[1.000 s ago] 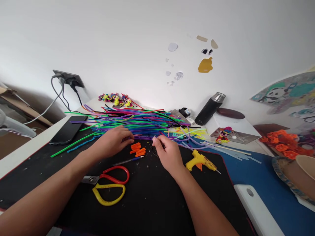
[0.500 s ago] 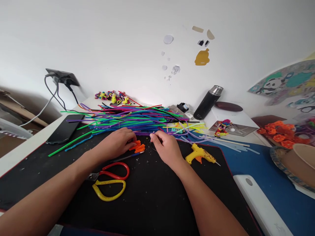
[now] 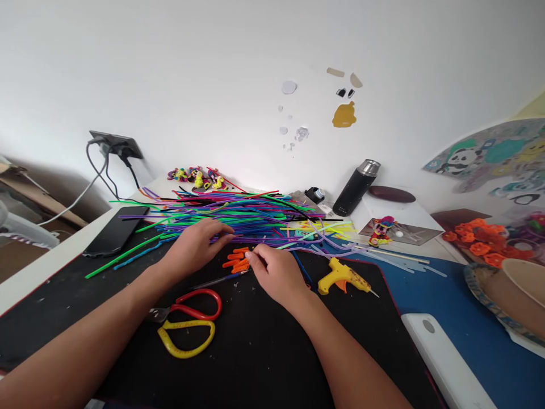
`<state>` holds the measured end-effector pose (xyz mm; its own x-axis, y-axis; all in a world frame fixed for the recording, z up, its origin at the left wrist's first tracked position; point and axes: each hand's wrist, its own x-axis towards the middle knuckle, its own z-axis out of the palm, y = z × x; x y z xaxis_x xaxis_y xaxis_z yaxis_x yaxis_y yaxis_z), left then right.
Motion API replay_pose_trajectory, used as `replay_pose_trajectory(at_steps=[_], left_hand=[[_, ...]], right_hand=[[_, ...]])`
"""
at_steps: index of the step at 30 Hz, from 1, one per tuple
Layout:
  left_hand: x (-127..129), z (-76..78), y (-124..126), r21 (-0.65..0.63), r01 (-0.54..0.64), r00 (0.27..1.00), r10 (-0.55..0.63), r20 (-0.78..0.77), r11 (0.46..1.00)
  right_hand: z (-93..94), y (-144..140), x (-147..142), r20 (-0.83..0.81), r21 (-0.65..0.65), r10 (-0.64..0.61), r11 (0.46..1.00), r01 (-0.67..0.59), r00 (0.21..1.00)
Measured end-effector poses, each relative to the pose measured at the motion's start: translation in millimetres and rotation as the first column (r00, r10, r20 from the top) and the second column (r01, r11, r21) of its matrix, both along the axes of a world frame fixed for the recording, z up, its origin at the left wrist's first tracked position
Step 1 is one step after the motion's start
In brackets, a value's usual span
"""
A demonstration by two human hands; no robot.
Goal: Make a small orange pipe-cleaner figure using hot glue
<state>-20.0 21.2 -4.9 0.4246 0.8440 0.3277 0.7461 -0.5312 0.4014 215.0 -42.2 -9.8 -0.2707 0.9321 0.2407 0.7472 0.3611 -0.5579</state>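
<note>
The right hand (image 3: 276, 274) pinches at the short orange pieces (image 3: 238, 261) lying just left of its fingertips; whether it grips 1 is unclear. The left hand (image 3: 193, 245) lies flat, fingers loosely spread, on the pipe-cleaner pile (image 3: 238, 213). The pieces look light, fuzzy and bendable, best pinched mid-length.

Short orange pipe-cleaner pieces (image 3: 237, 262), loosely piled flat on the black mat, beside long multicoloured stems (image 3: 238, 213)
</note>
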Motion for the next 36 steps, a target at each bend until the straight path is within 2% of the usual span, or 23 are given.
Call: replay_pose_trajectory(at_steps=[4,7,9,11,15,18,22,25,29,31,34,36], left_hand=[[-10.3,15.8,14.0,0.024,-0.072,0.997,0.072,0.008,0.997],[-6.7,26.0,30.4,0.02,-0.042,0.992,0.044,-0.115,0.999],[2.3,27.2,42.9,0.022,-0.01,0.981,0.014,-0.192,1.0],[13.5,22.4,55.1,0.021,0.045,0.965,-0.038,-0.26,0.999],[29.0,3.1,75.8,0.039,0.152,0.908,-0.124,-0.399,0.988],[30.1,-7.6,86.9,0.071,0.149,0.888,-0.102,-0.449,0.986],[27.3,-9.4,92.2,0.113,0.108,0.897,-0.048,-0.439,0.988],[28.5,-4.1,88.1,0.15,0.127,0.908,-0.055,-0.414,0.981],[35.4,10.6,80.8,0.121,0.238,0.9,-0.172,-0.4,0.964],[39.6,19.6,82.1,0.108,0.252,0.904,-0.194,-0.381,0.962],[44.7,28.5,93.9,0.164,0.196,0.928,-0.128,-0.351,0.967],[46.5,28.0,106.0,0.174,0.154,0.926,-0.081,-0.368,0.973]], right_hand=[[1.2,-7.1,-7.7,0.158,0.02,0.102,0.994,-0.107,0.982],[2.4,-10.2,-10.9,0.239,0.03,0.146,0.987,-0.157,0.96],[3.7,-10.9,-11.7,0.271,0.038,0.158,0.984,-0.174,0.949],[5.0,-10.9,-11.8,0.285,0.045,0.164,0.982,-0.184,0.944],[4.6,-10.9,-12.4,0.287,0.06,0.175,0.978,-0.199,0.942],[2.9,-11.7,-14.0,0.304,0.063,0.193,0.973,-0.222,0.933],[3.8,-13.0,-15.9,0.331,0.046,0.219,0.968,-0.248,0.918],[5.6,-12.8,-16.6,0.339,0.034,0.227,0.967,-0.253,0.913],[5.3,-12.5,-18.3,0.348,0.006,0.24,0.966,-0.258,0.906],[3.4,-12.8,-19.7,0.349,-0.006,0.255,0.963,-0.27,0.902],[-0.7,-13.3,-22.1,0.341,-0.008,0.271,0.958,-0.285,0.9],[-2.8,-13.6,-23.5,0.337,-0.01,0.274,0.958,-0.288,0.901]])
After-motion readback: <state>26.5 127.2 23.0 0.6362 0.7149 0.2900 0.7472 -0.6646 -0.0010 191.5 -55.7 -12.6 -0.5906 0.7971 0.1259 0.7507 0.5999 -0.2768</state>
